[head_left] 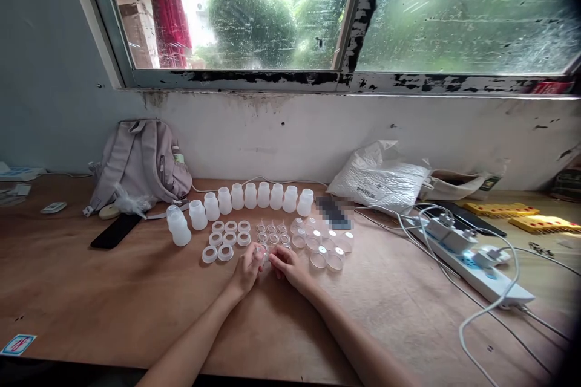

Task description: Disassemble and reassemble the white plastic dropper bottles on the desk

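My left hand (248, 268) is closed around a small translucent piece (260, 249), whose exact kind the fingers hide. Close beside it, my right hand (289, 267) has its thumb and fingers pinched together at the right side of that piece; what they grip is hidden. Just beyond both hands lie several clear silicone teats (271, 230) in rows. White screw rings (230, 237) lie in a group on the left. Clear domed caps (318, 259) stand in a group on the right. Frosted bottles (250, 195) form an arc behind, the leftmost ones (178, 227) set close together.
A grey backpack (140, 157), a black phone (116, 231) and a plastic bag (132, 201) are at the left. A silver packet (381, 176), a blurred dark object (334, 213), a power strip (472, 266) with loose cables and yellow parts (507, 210) occupy the right.
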Available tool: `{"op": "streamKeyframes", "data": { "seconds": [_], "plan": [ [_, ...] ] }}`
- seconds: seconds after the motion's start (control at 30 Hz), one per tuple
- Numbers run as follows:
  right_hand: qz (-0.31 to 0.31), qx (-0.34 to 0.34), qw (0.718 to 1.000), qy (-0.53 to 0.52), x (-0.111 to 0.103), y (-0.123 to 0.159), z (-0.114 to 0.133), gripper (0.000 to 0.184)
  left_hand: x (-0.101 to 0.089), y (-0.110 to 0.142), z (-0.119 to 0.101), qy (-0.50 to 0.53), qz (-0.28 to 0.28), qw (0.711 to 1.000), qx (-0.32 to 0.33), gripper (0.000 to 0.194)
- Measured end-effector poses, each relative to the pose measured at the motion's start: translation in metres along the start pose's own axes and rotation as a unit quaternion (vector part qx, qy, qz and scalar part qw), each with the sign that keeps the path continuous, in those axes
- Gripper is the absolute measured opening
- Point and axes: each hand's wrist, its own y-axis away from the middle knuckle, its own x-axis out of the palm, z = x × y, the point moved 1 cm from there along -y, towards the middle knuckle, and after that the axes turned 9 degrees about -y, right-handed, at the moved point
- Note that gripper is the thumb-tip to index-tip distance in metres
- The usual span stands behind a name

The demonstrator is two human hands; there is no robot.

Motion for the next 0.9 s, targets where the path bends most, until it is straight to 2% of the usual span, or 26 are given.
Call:
{"op": "streamKeyframes", "data": {
  "seconds": [0.1,0.17,0.23,0.27,0.3,0.33,0.37,0.47,0.57,0.7,0.8,0.83,0.9],
  "plan": [
    [0.004,0.018,0.999,-0.036,-0.002,-0.001,-0.001,0.029,0.0,0.003,-0.005,-0.047,-0.018,0.998,0.046,0.034],
    [-0.004,0.019,0.999,-0.048,-0.003,-0.002,-0.001,0.028,-0.002,0.002,-0.009,-0.071,0.003,0.997,0.041,0.037],
    [-0.024,0.014,0.998,-0.063,-0.005,-0.002,-0.002,0.028,-0.013,-0.004,-0.013,-0.109,0.017,0.994,0.023,0.041],
    [-0.036,0.012,0.997,-0.072,-0.006,-0.002,-0.002,0.029,-0.023,-0.009,-0.015,-0.138,0.007,0.99,0.011,0.044],
    [-0.046,0.01,0.996,-0.08,-0.006,-0.002,-0.003,0.029,-0.035,-0.015,-0.017,-0.183,-0.026,0.983,0.002,0.045],
    [-0.052,0.009,0.995,-0.085,-0.007,-0.002,-0.003,0.03,-0.05,-0.022,-0.019,-0.25,-0.079,0.965,-0.011,0.047],
    [-0.053,0.009,0.995,-0.088,-0.007,-0.003,-0.004,0.03,-0.066,-0.029,-0.021,-0.327,-0.139,0.934,-0.026,0.05],
    [-0.052,0.009,0.995,-0.088,-0.007,-0.003,-0.005,0.029,-0.11,-0.049,-0.022,-0.519,-0.211,0.823,-0.094,0.053],
    [-0.053,0.01,0.995,-0.085,-0.007,-0.003,-0.004,0.03,-0.136,-0.06,-0.02,-0.555,-0.223,0.794,-0.111,0.046],
    [-0.057,0.018,0.995,-0.078,-0.006,-0.002,-0.002,0.032,-0.14,-0.058,-0.02,-0.569,-0.226,0.786,-0.088,0.026],
    [-0.058,0.014,0.995,-0.085,-0.007,-0.003,-0.002,0.029,-0.133,-0.046,-0.024,-0.569,-0.264,0.777,-0.051,0.027],
    [-0.056,0.013,0.994,-0.091,-0.007,-0.004,-0.002,0.028,-0.13,-0.041,-0.026,-0.563,-0.289,0.774,-0.025,0.028],
    [-0.052,0.018,0.993,-0.106,-0.008,-0.005,-0.003,0.026,-0.121,-0.031,-0.033,-0.524,-0.359,0.768,0.087,0.025]
  ]
}}
